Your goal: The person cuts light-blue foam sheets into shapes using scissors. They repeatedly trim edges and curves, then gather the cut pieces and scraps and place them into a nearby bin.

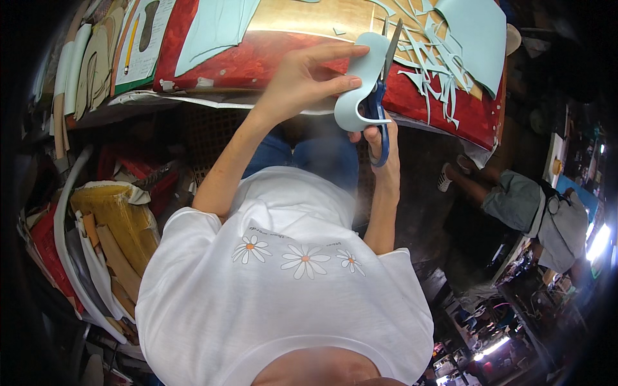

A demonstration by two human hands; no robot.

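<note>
My left hand pinches a pale blue, sole-shaped piece of thin foam-like sheet between thumb and fingers. The piece bends into a curve, its lower end curling toward my right hand. That hand grips blue-handled scissors, whose blades point away from me and stand apart beside the right edge of the piece. Part of the handles is hidden behind the piece. Both hands are above the near edge of a red-covered table.
Thin pale blue offcuts lie at the table's right, beside a larger blue sheet. Another blue sheet lies left, near a pencil on paper. A yellow container of strips stands lower left. Another person is at the right.
</note>
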